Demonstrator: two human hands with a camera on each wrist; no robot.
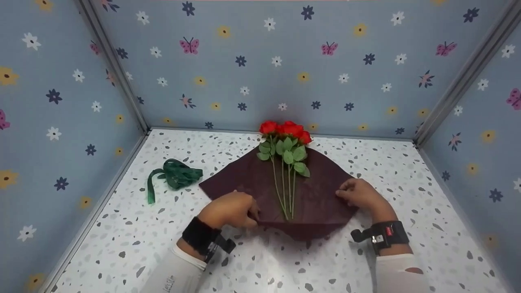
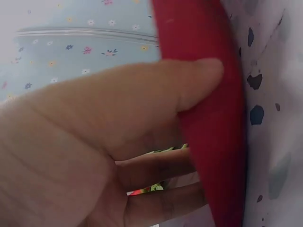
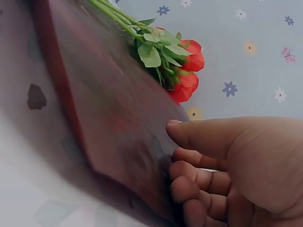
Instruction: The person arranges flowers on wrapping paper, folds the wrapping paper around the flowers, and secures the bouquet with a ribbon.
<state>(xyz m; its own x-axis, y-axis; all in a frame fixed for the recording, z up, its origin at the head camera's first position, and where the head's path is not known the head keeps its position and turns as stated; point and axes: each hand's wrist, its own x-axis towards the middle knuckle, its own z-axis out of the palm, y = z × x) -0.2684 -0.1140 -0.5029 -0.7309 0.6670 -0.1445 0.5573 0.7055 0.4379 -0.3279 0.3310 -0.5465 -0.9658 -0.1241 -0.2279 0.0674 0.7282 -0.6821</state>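
A dark maroon sheet of wrapping paper [image 1: 244, 179] lies on the table, its near edge turned up. On it rest several red roses [image 1: 291, 129] with long green stems pointing toward me. My left hand [image 1: 230, 209] pinches the turned-up near edge left of the stem ends. In the left wrist view the thumb [image 2: 199, 80] presses the outer face of this edge, with fingers behind it. At the paper's right side is my right hand [image 1: 362, 195], fingers loosely curled. In the right wrist view its fingertips [image 3: 184, 187] are right at the paper's edge.
A bundle of dark green ribbon [image 1: 179, 175] lies left of the paper, one end trailing toward me. The speckled white table [image 1: 134, 228] is enclosed by blue patterned panels [image 1: 276, 81] at the back and both sides. The rose heads lie close to the back panel.
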